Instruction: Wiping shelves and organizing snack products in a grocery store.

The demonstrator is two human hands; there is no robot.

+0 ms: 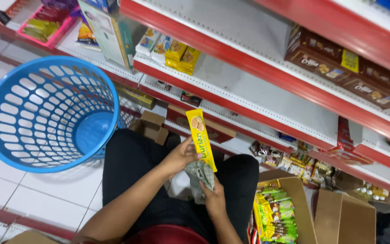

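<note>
Yellow packet of biscuits (201, 138) right in front of us, long and slim, held upright over our black-trousered knees. Our left hand (181, 156) pinches it at the lower edge, fingers closed on the wrapper. Just below, our right hand (213, 196) clutches a crumpled grey cloth (200, 174), touching the packet's bottom end. Right of our knees, an open cardboard box (294, 199) of green-and-yellow packets. Further out, the blue plastic basket (46, 113) on the tiles, then red-edged shelves (249, 63).
</note>
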